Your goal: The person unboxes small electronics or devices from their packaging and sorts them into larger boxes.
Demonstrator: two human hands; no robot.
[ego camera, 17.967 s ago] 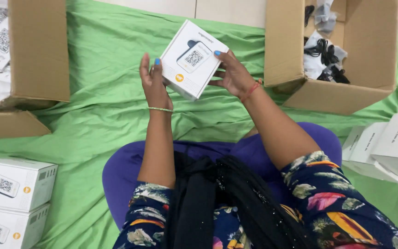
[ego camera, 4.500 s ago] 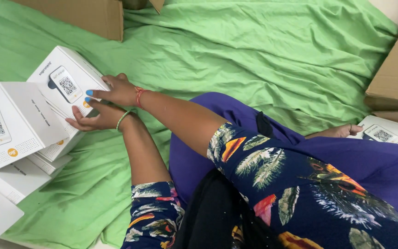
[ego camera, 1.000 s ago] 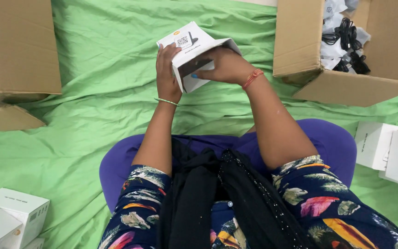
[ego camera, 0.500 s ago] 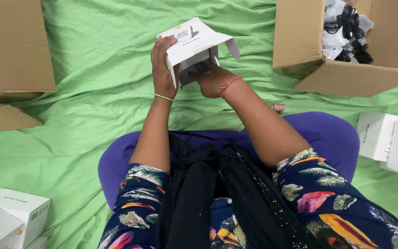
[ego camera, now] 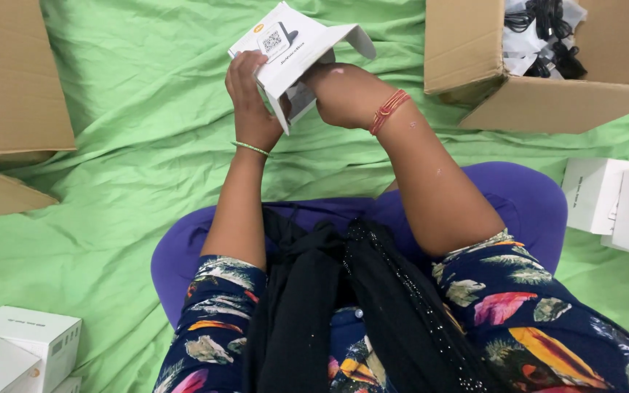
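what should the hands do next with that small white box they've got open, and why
Probably draw the right hand back out of the small white cardboard box. The left hand grips the box's side, its flap stands open, and the right hand's fingers are hidden inside it, so whatever they reach cannot be seen. The open brown carton with black cables sits close by on the right.

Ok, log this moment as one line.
left hand: holds white box | right hand: inside box, flap open | surface: green sheet
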